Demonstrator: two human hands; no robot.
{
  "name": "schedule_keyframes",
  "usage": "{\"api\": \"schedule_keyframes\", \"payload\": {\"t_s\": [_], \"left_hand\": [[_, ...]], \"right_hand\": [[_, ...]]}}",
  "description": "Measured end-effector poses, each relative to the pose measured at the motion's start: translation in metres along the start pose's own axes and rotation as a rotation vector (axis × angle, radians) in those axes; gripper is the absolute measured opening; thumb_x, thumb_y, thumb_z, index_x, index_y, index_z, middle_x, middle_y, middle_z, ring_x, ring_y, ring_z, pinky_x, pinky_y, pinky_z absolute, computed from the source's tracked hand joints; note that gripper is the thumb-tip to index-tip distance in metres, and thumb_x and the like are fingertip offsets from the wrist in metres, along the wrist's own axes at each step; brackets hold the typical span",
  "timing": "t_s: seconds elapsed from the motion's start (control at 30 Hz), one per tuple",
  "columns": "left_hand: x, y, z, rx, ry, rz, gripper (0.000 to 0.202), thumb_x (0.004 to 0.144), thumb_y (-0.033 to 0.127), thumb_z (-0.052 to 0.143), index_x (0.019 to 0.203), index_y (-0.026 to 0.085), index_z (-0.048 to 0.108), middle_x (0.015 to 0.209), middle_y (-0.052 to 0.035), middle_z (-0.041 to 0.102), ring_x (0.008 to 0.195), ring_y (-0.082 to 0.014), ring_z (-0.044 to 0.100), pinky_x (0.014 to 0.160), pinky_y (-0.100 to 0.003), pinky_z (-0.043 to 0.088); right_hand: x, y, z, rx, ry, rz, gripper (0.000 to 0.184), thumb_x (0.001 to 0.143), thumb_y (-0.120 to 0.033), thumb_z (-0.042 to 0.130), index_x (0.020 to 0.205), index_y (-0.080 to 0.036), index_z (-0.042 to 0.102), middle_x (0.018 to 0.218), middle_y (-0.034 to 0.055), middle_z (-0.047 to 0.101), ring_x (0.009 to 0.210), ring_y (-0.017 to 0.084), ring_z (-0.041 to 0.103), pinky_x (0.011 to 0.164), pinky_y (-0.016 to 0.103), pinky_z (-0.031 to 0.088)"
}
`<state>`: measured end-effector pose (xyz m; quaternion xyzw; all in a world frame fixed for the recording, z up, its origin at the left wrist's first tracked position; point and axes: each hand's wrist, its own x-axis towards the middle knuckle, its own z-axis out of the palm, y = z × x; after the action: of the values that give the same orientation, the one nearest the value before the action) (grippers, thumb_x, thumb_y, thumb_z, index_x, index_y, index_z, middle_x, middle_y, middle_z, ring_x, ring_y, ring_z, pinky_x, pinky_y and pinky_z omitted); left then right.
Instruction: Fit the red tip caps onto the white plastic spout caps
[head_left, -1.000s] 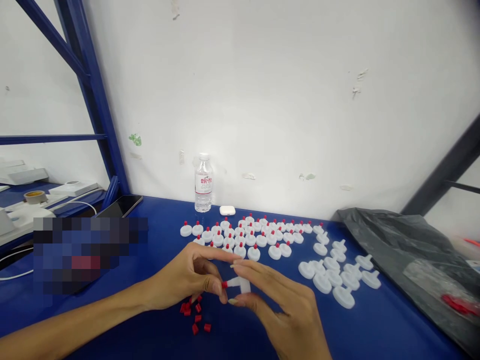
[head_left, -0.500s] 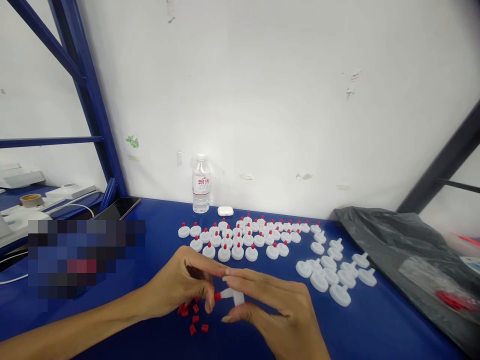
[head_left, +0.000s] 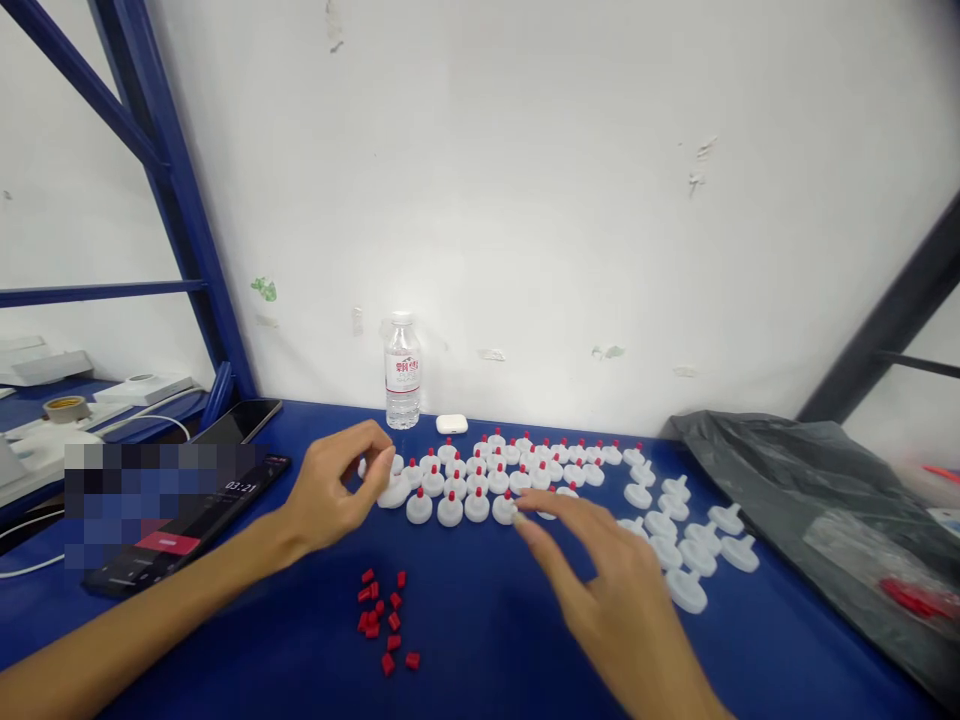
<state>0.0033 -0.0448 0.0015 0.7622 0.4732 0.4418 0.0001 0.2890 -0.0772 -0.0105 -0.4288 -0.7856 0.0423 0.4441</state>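
My left hand [head_left: 341, 485] is closed, thumb and fingertips pinched at a white nozzle cap [head_left: 393, 492] at the left end of the rows. The pinched spot is partly hidden by the fingers. My right hand [head_left: 600, 570] is open, thumb and forefinger apart, nothing between them, close to a red-tipped white nozzle cap [head_left: 504, 510] in the front row. Several more white nozzle caps [head_left: 450, 510] with red tips stand upright behind. White nozzle caps without red tips [head_left: 686, 592] lie to the right. Small red tip covers [head_left: 373, 622] lie loose in front of my left hand.
A water bottle [head_left: 403, 375] and a small white case [head_left: 451, 424] stand by the wall. Phones [head_left: 247, 490] lie at the left, one partly blurred out. Along the right edge spreads a dark plastic bag [head_left: 780, 500] with a clear bag of red pieces [head_left: 915, 598].
My hands have parted from around one white nozzle cap with a red tip. The left has moved up and left to the rows; the right has moved right and opened.
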Motion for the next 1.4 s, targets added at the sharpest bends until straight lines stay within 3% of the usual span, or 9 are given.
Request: {"api": "schedule_keyframes", "payload": {"t_s": [0.1,0.3,0.5,0.67,0.8,0.9,1.07,1.3,1.4], "left_hand": [[0.009,-0.017,-0.010,0.334,-0.101,0.213,0.029,0.089,0.022,0.051,0.060,0.019,0.046,0.057,0.0029,0.047,0.051,-0.0104,0.040,0.054,-0.028,0.029],[0.016,-0.018,-0.016,0.622,-0.464,0.187,0.023,0.089,0.022,0.047,0.067,0.020,0.052,0.065,-0.0017,0.059,0.053,-0.0154,0.049,0.054,-0.031,0.020],[0.015,-0.011,-0.014,0.645,-0.496,0.152,0.013,0.090,0.024,0.047,0.084,0.019,0.058,0.081,-0.0046,0.062,0.058,-0.0176,0.055,0.055,-0.030,0.021],[0.006,0.011,-0.013,0.267,-0.488,0.235,0.014,0.089,0.022,0.049,0.075,0.020,0.050,0.071,0.0013,0.054,0.061,-0.0132,0.048,0.061,-0.028,0.032],[-0.005,0.038,-0.013,-0.041,-0.734,0.069,0.023,0.087,0.035,0.064,0.073,0.019,0.055,0.068,0.0039,0.055,0.060,-0.0102,0.044,0.062,-0.024,0.037],[-0.010,0.053,-0.012,-0.215,-0.915,-0.077,0.030,0.071,0.046,0.082,0.080,0.021,0.068,0.073,0.0035,0.057,0.064,-0.0106,0.050,0.055,-0.020,0.038],[-0.017,0.059,-0.005,-0.282,-1.073,-0.021,0.035,0.063,0.052,0.087,0.084,0.025,0.081,0.064,0.0034,0.052,0.057,-0.0094,0.048,0.049,-0.021,0.035],[-0.025,0.057,0.002,-0.252,-1.085,0.045,0.019,0.078,0.045,0.078,0.085,0.028,0.083,0.068,0.0004,0.061,0.060,-0.0105,0.053,0.049,-0.022,0.036],[-0.024,0.059,0.002,-0.206,-1.084,0.053,0.010,0.080,0.035,0.079,0.085,0.028,0.082,0.070,0.0006,0.061,0.061,-0.0106,0.055,0.051,-0.021,0.038]], "right_hand": [[0.005,0.019,-0.025,-0.111,0.062,0.044,0.024,0.096,-0.042,0.054,0.101,-0.027,0.071,0.103,0.0036,0.076,0.092,0.024,0.073,0.086,0.036,0.057],[0.006,0.047,-0.074,-0.318,0.095,0.273,0.036,0.089,-0.058,0.053,0.103,-0.031,0.073,0.092,0.0008,0.078,0.052,0.020,0.066,0.058,0.033,0.052],[0.002,0.068,-0.100,-0.364,-0.020,0.405,0.049,0.080,-0.068,0.053,0.102,-0.030,0.075,0.081,0.0046,0.078,0.045,0.022,0.063,0.050,0.035,0.049],[-0.003,0.088,-0.101,-0.369,-0.122,0.471,0.044,0.077,-0.063,0.058,0.100,-0.031,0.076,0.073,0.0045,0.076,0.066,0.030,0.072,0.059,0.037,0.052],[-0.003,0.095,-0.097,-0.354,-0.177,0.490,0.042,0.075,-0.058,0.063,0.100,-0.029,0.077,0.070,0.0048,0.075,0.064,0.029,0.072,0.056,0.035,0.051],[-0.003,0.096,-0.098,-0.358,-0.172,0.481,0.040,0.075,-0.056,0.064,0.101,-0.028,0.077,0.069,0.0043,0.074,0.061,0.027,0.071,0.055,0.034,0.050],[-0.003,0.091,-0.104,-0.366,-0.199,0.569,0.039,0.075,-0.054,0.065,0.102,-0.030,0.077,0.068,0.0036,0.075,0.063,0.027,0.070,0.060,0.035,0.051],[-0.002,0.093,-0.095,-0.390,-0.259,0.519,0.034,0.075,-0.052,0.067,0.096,-0.028,0.080,0.061,0.0029,0.070,0.057,0.024,0.066,0.057,0.033,0.048],[0.000,0.095,-0.082,-0.398,-0.253,0.432,0.029,0.078,-0.049,0.065,0.093,-0.028,0.080,0.074,0.0040,0.073,0.063,0.024,0.067,0.060,0.032,0.047]]}}
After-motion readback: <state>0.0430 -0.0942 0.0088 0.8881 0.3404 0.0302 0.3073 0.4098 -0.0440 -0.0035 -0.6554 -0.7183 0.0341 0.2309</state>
